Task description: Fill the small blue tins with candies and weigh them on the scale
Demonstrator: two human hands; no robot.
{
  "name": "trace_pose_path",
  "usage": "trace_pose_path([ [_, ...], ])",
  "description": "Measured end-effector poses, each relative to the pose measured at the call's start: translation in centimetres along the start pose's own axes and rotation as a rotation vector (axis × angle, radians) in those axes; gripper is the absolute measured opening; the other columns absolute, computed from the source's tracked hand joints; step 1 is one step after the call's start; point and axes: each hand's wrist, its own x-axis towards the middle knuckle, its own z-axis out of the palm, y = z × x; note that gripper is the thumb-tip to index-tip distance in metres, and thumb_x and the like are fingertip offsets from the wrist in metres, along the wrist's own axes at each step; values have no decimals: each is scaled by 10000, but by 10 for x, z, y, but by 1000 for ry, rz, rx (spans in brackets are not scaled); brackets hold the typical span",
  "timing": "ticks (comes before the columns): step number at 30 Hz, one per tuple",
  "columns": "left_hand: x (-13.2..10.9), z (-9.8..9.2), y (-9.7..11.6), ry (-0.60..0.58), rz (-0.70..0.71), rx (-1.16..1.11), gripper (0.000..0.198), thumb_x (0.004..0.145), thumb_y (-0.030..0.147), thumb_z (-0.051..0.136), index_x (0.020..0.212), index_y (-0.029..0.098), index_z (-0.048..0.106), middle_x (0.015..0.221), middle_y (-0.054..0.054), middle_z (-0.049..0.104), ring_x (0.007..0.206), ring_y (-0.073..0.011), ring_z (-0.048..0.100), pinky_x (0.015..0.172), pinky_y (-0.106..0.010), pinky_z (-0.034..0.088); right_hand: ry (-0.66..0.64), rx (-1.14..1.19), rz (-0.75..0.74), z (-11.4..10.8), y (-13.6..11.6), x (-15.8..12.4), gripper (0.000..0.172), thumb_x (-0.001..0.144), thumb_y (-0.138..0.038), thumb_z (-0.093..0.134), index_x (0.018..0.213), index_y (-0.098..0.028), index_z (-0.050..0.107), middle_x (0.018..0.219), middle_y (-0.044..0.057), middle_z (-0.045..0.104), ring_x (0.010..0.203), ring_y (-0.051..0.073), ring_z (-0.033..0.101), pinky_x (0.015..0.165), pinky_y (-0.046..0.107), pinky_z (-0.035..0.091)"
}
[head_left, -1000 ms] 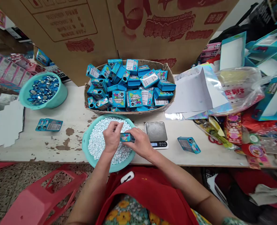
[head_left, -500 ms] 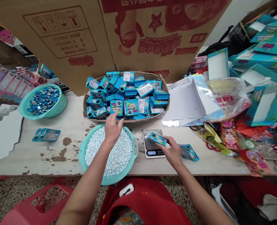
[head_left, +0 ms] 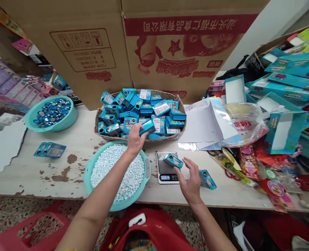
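My left hand (head_left: 135,142) is closed on the end of a small blue candy box (head_left: 147,127), held at the front edge of a cardboard tray (head_left: 115,139) heaped with similar boxes. Below that arm sits a turquoise basin (head_left: 147,168) full of small pale candies (head_left: 130,179). Fingers spread, my right hand (head_left: 191,181) is beside another blue candy box (head_left: 173,160) on a small kitchen scale (head_left: 159,176); whether the thumb touches it I cannot tell. Flat blue cards (head_left: 208,179) lie just right of this hand.
A turquoise bowl (head_left: 73,116) of shiny blue pieces stands at left, near more flat blue cards (head_left: 50,150). A large carton (head_left: 96,80) rises behind the tray. White sheets (head_left: 200,122), wrappers and open blue display boxes (head_left: 285,132) crowd the right side.
My left hand has taken hold of a candy box from the tray. My right hand has let go of the box on the scale and opened. The view has shifted slightly.
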Motion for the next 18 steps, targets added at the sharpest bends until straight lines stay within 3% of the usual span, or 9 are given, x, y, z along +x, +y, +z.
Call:
trace_pose_path([
  [2, -22, -19, 21, 59, -163, -253, 404, 720, 279, 701, 1072, 231, 508, 1049, -43, 582, 979, -195, 564, 823, -315, 454, -3, 77, -38, 4, -17, 4, 463, 835, -247, 649, 1267, -236, 483, 1177, 109, 551, 1114, 264, 528, 930, 501, 481],
  [4, -46, -36, 36, 21, -465, -575, 474, 726, 323, 699, 1148, 238, 500, 991, -34, 604, 828, -160, 596, 672, -265, 481, -25, 182, -59, 12, -31, 6, 574, 812, -259, 681, 1324, -243, 423, 1223, 115, 514, 1146, 269, 508, 909, 476, 508],
  [7, -83, -50, 40, -37, -946, -1006, 331, 735, 322, 686, 1011, 166, 592, 902, -49, 632, 690, -128, 591, 567, -234, 488, -138, 313, -66, 26, -46, 0, 746, 762, -341, 735, 1385, -242, 337, 1291, 132, 454, 1192, 290, 469, 874, 453, 537],
  [9, -104, -53, 32, -12, -1142, -1167, 231, 736, 271, 676, 915, 135, 627, 916, -69, 651, 721, -137, 609, 612, -250, 523, -224, 366, -62, 36, -53, -7, 802, 742, -394, 745, 1400, -242, 313, 1316, 141, 434, 1209, 298, 449, 872, 452, 537],
  [11, -121, -55, 22, 47, -1222, -1225, 179, 742, 240, 658, 890, 140, 646, 945, -76, 666, 761, -154, 626, 645, -267, 542, -288, 410, -54, 44, -60, -13, 832, 729, -439, 744, 1405, -241, 302, 1339, 150, 415, 1223, 304, 437, 876, 453, 533],
  [14, -140, -62, 10, 79, -1220, -1180, 184, 737, 274, 660, 885, 166, 665, 957, -73, 681, 784, -182, 637, 663, -294, 551, -370, 458, -81, 53, -71, -16, 924, 672, -496, 768, 1414, -233, 284, 1389, 163, 378, 1263, 324, 406, 915, 473, 502],
  [16, -149, -71, 4, -36, -1217, -1096, 217, 706, 319, 690, 863, 169, 676, 931, -77, 687, 770, -199, 638, 673, -313, 550, -432, 472, -150, 57, -78, -13, 877, 670, -470, 780, 1385, -235, 329, 1400, 155, 389, 1290, 323, 386, 987, 496, 437],
  [18, -153, -81, -5, -217, -1186, -961, 249, 667, 361, 721, 807, 160, 680, 892, -84, 687, 747, -208, 631, 671, -320, 542, -534, 512, -246, 62, -84, -9, 659, 723, -405, 752, 1281, -244, 441, 1313, 120, 506, 1257, 286, 442, 1023, 468, 397],
])
